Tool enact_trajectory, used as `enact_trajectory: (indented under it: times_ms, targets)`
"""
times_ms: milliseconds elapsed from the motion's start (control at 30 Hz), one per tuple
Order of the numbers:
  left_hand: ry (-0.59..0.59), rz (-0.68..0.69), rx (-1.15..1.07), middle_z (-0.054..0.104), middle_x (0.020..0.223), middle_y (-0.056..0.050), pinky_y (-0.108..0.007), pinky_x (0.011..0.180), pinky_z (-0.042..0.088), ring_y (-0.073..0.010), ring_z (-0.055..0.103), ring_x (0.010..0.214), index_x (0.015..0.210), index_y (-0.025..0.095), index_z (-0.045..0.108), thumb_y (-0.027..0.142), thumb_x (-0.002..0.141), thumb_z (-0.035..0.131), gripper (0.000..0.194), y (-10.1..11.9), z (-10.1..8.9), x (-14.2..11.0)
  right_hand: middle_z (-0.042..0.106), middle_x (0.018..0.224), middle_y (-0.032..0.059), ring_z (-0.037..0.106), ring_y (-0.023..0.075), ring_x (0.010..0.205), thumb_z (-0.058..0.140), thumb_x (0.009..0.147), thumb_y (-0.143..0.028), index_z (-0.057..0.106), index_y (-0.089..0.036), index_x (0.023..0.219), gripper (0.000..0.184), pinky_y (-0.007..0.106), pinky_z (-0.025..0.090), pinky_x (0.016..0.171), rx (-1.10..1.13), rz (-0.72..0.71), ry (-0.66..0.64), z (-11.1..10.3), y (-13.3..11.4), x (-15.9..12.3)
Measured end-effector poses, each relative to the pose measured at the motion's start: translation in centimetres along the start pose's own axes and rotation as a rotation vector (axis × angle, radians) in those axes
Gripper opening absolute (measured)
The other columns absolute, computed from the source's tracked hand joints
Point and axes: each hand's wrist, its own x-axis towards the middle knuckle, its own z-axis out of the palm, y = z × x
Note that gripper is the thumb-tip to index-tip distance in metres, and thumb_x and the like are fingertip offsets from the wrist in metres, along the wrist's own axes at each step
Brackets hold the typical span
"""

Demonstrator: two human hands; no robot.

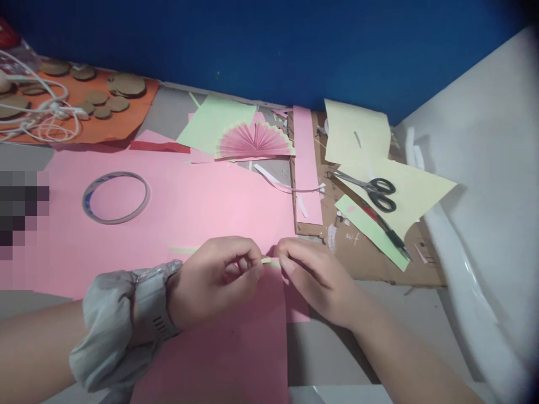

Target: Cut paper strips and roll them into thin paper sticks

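A pink sheet of paper (236,342) with a pale green strip along its top edge hangs down in front of me. My left hand (223,275) is closed in a pinch at that edge. A small pale yellow piece (265,260) shows at its fingertips; whether it is a folded edge or a loose strip, I cannot tell. Just to the right, my right hand (314,278) pinches the same edge near the sheet's corner. Under the hands lies a larger pink sheet (202,196), carrying a roll of tape (147,193) on its left part.
A pleated pink paper fan (255,143) lies at the back, by a green sheet (202,126). On the cardboard (349,252) to the right are black-handled scissors (381,191), a pen (389,233) and yellow paper (408,185). White cables (54,106) and cardboard discs (126,84) occupy the back left.
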Motion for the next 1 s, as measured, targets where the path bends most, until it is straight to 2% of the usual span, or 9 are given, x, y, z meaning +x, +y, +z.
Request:
enact_trajectory:
  times_ms: [167,233,333,433,567,767,1000]
  targets:
    - [-0.007,0.013,0.024,0.048,0.061,0.003,-0.02,0.051,0.033,-0.0075,0.039,0.055,0.07,0.015,0.05,0.024,0.085,0.045,0.019,0.06,0.0,-0.05,0.045,0.068,-0.0004,0.042,0.0128,0.063,0.021,0.095,-0.031,0.039,-0.019,0.072,0.031,0.026,0.032,0.059,0.061,-0.059,-0.035,0.03,-0.11,0.15]
    - [-0.008,0.021,0.028,0.048,0.061,0.003,-0.02,0.051,0.033,-0.0075,0.039,0.055,0.07,0.014,0.05,0.022,0.084,0.045,0.018,0.14,0.02,-0.02,0.044,0.066,-0.0016,0.042,0.0119,0.062,0.028,0.094,-0.028,0.038,-0.019,0.071,0.026,0.025,0.032,0.058,0.029,-0.026,-0.013,0.2,-0.11,0.2]
    - [-0.02,0.032,0.019,0.048,0.061,0.002,-0.019,0.051,0.034,-0.0076,0.04,0.055,0.07,0.014,0.051,0.019,0.083,0.045,0.015,0.25,0.03,0.03,0.041,0.063,-0.004,0.039,0.0102,0.059,0.041,0.087,-0.014,0.036,-0.02,0.069,0.02,0.022,0.03,0.055,-0.046,0.02,0.048,0.46,-0.08,0.27]
    - [-0.018,0.036,0.025,0.048,0.062,0.002,-0.019,0.051,0.034,-0.0077,0.041,0.055,0.07,0.014,0.051,0.02,0.084,0.044,0.016,0.27,0.02,0.05,0.04,0.063,-0.0047,0.039,0.0096,0.059,0.041,0.083,-0.006,0.034,-0.02,0.068,0.021,0.021,0.029,0.054,-0.063,0.016,0.058,0.47,-0.07,0.29]
    - [0.004,0.046,0.099,0.048,0.062,0.002,-0.02,0.05,0.032,-0.0075,0.039,0.054,0.07,0.015,0.051,0.019,0.084,0.044,0.016,0.09,0.02,-0.01,0.043,0.065,-0.0044,0.04,0.01,0.061,0.04,0.082,-0.004,0.036,-0.02,0.07,0.02,0.021,0.03,0.055,-0.081,0.041,0.042,0.21,-0.07,0.19]
    - [0.068,0.001,0.315,0.042,0.058,0.006,-0.018,0.05,0.029,-0.0066,0.034,0.053,0.066,0.016,0.049,0.009,0.074,0.046,0.011,0.37,-0.02,-0.1,0.045,0.067,-0.0035,0.041,0.0113,0.063,0.043,0.077,-0.002,0.039,-0.02,0.071,0.02,0.023,0.031,0.058,-0.182,0.043,0.014,0.16,-0.07,0.29]
    - [0.042,-0.09,0.401,0.036,0.054,0.008,-0.017,0.047,0.026,-0.0059,0.03,0.05,0.063,0.017,0.047,0.009,0.069,0.043,0.01,0.82,-0.65,0.24,0.045,0.064,-0.0026,0.042,0.0127,0.062,0.042,0.077,-0.003,0.039,-0.019,0.067,0.019,0.025,0.03,0.059,-0.309,0.072,0.098,0.37,-0.21,0.66]
